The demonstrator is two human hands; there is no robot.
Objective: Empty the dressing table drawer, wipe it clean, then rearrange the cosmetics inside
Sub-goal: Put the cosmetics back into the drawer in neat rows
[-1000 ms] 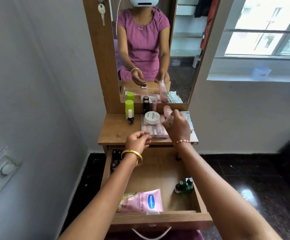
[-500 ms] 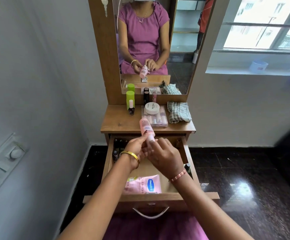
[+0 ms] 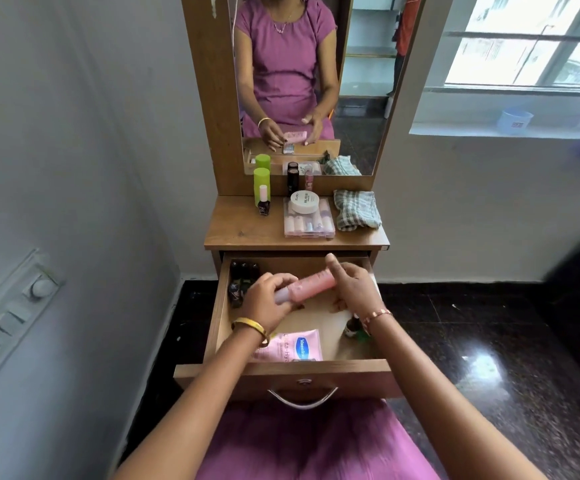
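The wooden drawer (image 3: 288,372) stands pulled out below the dressing table top (image 3: 243,230). Over its middle, a pink bottle (image 3: 311,285) lies nearly horizontal between both hands: my left hand (image 3: 268,301) grips its pale cap end and my right hand (image 3: 352,289) holds the other end. Dark nail polish bottles (image 3: 242,282) stand in the drawer's back left corner. A pink Vaseline pouch (image 3: 290,348) lies at the front. Small green bottles (image 3: 354,329) are partly hidden under my right wrist.
On the table top stand a green bottle (image 3: 261,185), a dark nail polish (image 3: 263,204), a white jar (image 3: 304,201) on a clear box (image 3: 309,223), dark tubes (image 3: 292,180) and a checked cloth (image 3: 356,209). A mirror (image 3: 302,81) rises behind. A switch panel (image 3: 8,317) is on the left wall.
The pink bottle came from the table top down over the drawer and tipped from upright to nearly flat. Both hands moved down with it. The view dropped lower.
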